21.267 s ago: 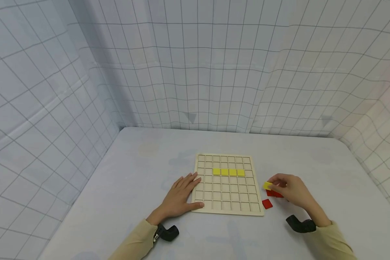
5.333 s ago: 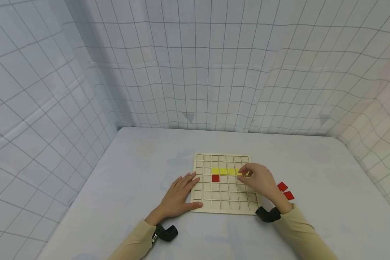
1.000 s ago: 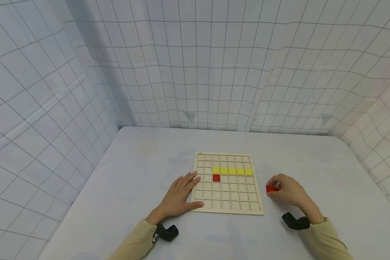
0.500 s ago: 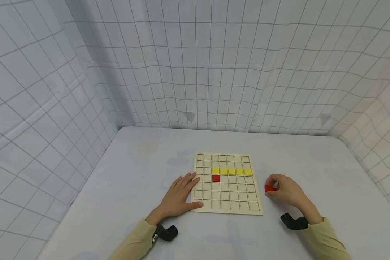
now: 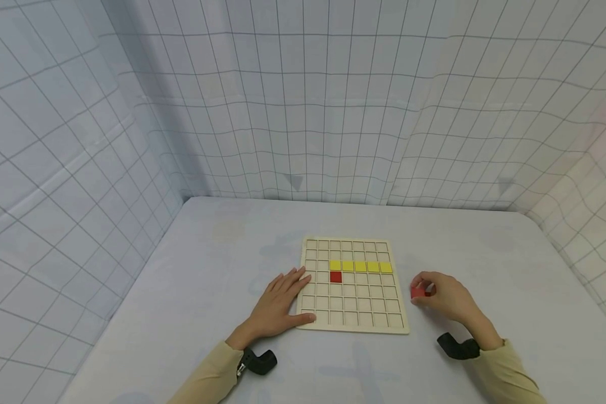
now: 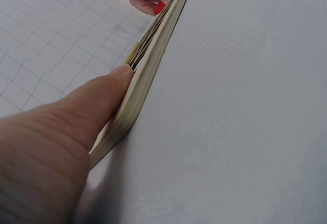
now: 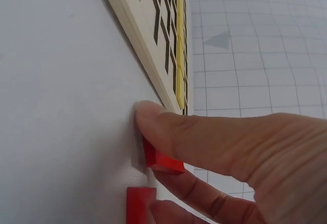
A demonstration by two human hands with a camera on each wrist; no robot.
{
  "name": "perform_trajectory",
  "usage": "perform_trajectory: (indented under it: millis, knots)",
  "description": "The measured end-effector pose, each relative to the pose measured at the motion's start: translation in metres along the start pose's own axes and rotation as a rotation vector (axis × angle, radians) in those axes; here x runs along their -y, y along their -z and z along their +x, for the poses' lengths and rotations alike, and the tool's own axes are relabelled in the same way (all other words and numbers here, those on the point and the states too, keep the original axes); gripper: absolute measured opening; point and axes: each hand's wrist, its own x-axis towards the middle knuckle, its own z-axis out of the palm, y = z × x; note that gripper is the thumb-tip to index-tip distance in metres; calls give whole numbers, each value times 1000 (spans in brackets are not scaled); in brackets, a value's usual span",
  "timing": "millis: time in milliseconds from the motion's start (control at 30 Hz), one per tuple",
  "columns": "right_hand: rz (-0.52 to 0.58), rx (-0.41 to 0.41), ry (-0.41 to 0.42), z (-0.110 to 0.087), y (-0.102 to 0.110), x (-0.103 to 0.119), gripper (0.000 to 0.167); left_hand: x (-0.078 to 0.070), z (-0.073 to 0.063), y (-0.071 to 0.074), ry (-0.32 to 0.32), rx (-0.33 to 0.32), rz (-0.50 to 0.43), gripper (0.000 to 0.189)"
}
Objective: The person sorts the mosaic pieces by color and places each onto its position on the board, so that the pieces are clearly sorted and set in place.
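Observation:
A cream wooden grid board (image 5: 350,320) lies on the table. My left hand (image 5: 275,308) rests on its left edge, fingers spread; in the left wrist view the thumb (image 6: 99,98) presses on the rim. Several yellow tiles (image 5: 361,266) form a row reaching the right column, and one red tile (image 5: 335,276) sits beneath the row's left end. Just right of the board, my right hand (image 5: 446,294) pinches a red square tile (image 7: 166,161) between thumb and fingers. Another red tile (image 7: 139,203) shows beside its lower fingers in the right wrist view.
The white table (image 5: 232,241) extends around the board. Behind it and along the sides hang white sheets with a grid pattern (image 5: 303,112). A black wrist mount (image 5: 260,362) sits on the left wrist, another black mount (image 5: 458,347) on the right.
Since the oldest frame, the yellow row has grown rightward and a red tile has appeared below it. Over the last second, my right hand shifts slightly left, turning the red tile; the left stays still.

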Motion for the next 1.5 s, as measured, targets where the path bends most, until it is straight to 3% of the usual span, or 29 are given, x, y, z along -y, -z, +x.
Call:
perform_trajectory:
  millis: [433, 800, 1133, 1500]
  knots:
    - [-14, -40, 16, 1, -3, -2, 21, -1, 0, 1, 17, 17, -2, 83]
    - [11, -19, -9, 0, -4, -2, 24, 0, 0, 0, 7, 7, 2, 83]
    - [10, -43, 28, 0, -5, -4, 19, 0, 0, 2, 20, 24, 10, 83]
    - [34, -79, -21, 1, -8, 1, 21, 1, 1, 0, 23, 25, 12, 84]
